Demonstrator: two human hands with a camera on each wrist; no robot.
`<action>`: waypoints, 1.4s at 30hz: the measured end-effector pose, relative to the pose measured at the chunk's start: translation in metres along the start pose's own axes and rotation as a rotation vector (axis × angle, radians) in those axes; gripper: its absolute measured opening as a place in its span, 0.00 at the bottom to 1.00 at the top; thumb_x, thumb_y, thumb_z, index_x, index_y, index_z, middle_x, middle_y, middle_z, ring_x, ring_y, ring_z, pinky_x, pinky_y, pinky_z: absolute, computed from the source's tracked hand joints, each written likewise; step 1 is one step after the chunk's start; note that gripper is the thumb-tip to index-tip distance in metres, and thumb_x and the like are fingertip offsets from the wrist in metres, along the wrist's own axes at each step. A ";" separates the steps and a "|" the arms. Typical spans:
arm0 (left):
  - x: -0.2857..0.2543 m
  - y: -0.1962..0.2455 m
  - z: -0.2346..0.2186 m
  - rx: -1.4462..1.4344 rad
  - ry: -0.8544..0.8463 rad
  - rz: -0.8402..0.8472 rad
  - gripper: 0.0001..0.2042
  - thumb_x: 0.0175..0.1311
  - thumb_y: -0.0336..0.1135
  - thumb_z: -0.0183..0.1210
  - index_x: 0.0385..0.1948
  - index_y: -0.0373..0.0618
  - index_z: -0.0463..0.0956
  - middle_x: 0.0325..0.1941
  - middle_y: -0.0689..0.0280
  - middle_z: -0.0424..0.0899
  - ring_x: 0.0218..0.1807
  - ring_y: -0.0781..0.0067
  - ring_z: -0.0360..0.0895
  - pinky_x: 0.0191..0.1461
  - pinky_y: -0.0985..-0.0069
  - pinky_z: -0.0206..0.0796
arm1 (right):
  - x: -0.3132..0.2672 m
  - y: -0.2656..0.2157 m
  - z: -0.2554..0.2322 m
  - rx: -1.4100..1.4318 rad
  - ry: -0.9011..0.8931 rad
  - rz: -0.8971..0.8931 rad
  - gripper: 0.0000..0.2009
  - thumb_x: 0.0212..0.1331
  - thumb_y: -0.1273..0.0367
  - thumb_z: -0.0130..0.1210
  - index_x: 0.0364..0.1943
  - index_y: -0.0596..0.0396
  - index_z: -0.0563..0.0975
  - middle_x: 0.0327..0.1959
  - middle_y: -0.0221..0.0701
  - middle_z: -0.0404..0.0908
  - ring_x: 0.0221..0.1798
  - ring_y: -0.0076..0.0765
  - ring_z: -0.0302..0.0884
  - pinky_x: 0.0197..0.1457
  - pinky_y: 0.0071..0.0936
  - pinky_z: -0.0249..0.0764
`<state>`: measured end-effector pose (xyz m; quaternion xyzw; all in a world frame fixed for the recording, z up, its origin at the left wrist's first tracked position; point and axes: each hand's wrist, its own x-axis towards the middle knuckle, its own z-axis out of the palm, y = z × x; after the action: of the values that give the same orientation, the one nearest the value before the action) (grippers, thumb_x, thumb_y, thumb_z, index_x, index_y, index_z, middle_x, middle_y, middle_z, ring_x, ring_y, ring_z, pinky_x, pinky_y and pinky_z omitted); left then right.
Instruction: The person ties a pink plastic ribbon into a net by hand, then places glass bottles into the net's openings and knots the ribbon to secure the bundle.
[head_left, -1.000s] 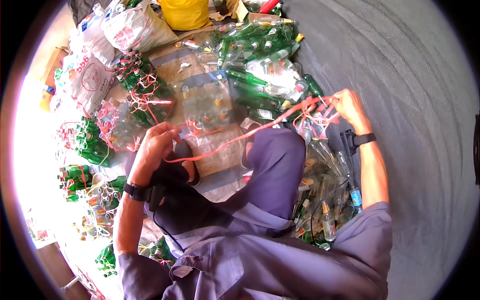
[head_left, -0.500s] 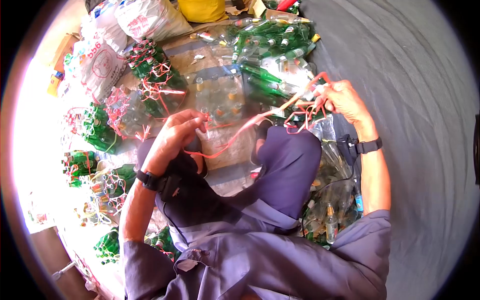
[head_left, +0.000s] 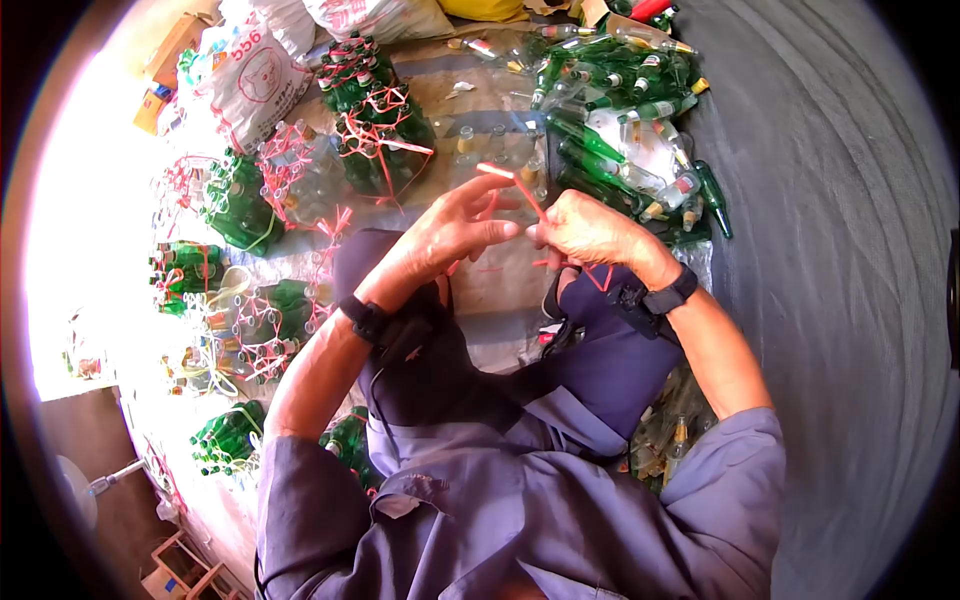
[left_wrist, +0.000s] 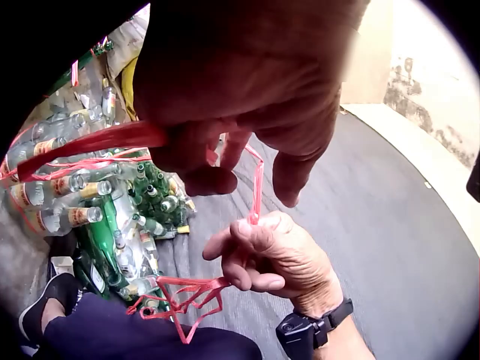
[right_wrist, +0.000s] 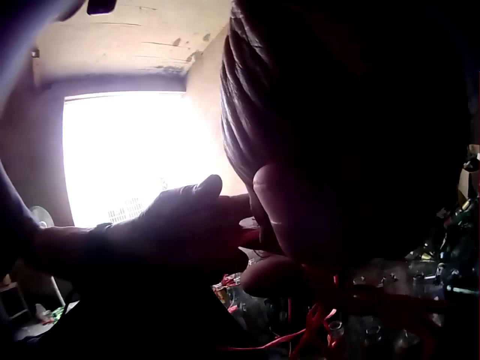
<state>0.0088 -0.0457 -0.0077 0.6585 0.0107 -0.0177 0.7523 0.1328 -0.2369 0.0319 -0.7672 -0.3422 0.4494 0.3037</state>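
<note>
Red string [head_left: 520, 190] runs between both hands above the lap in the head view; left hand [head_left: 455, 228] and right hand [head_left: 585, 230] each pinch it. Left wrist view: right hand [left_wrist: 274, 255] grips a tangled bunch. Right wrist view: too dark to tell.

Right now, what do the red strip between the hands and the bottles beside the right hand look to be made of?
Red strip: probably thin plastic strapping, flat, slightly glossy, crinkling where bunched.
Green bottles: glass by their look, shiny and see-through.
Both the left hand and right hand pinch the strip.
</note>
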 end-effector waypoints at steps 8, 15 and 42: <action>-0.001 0.008 -0.002 0.027 -0.064 -0.140 0.20 0.66 0.40 0.63 0.57 0.42 0.77 0.25 0.79 0.76 0.21 0.93 0.61 0.23 0.88 0.52 | 0.011 -0.010 0.035 0.243 -0.055 -0.032 0.11 0.63 0.69 0.49 0.34 0.65 0.78 0.30 0.37 0.82 0.25 0.30 0.83 0.28 0.28 0.80; 0.005 -0.006 -0.005 0.346 -0.120 -0.139 0.16 0.60 0.31 0.56 0.51 0.44 0.81 0.26 0.69 0.83 0.27 0.80 0.74 0.31 0.76 0.68 | 0.020 -0.003 0.036 0.165 -0.132 -0.029 0.14 0.63 0.63 0.51 0.35 0.60 0.81 0.21 0.33 0.81 0.21 0.25 0.78 0.24 0.26 0.74; -0.002 0.006 -0.019 0.003 0.071 -0.174 0.10 0.71 0.35 0.55 0.43 0.40 0.82 0.19 0.78 0.71 0.18 0.90 0.62 0.21 0.87 0.51 | 0.006 0.099 -0.003 0.225 0.091 0.012 0.17 0.59 0.69 0.60 0.52 0.59 0.79 0.31 0.24 0.82 0.28 0.15 0.73 0.24 0.16 0.64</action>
<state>0.0071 -0.0260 -0.0044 0.6564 0.0947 -0.0594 0.7461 0.1627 -0.2898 -0.0462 -0.7500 -0.2708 0.4516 0.4003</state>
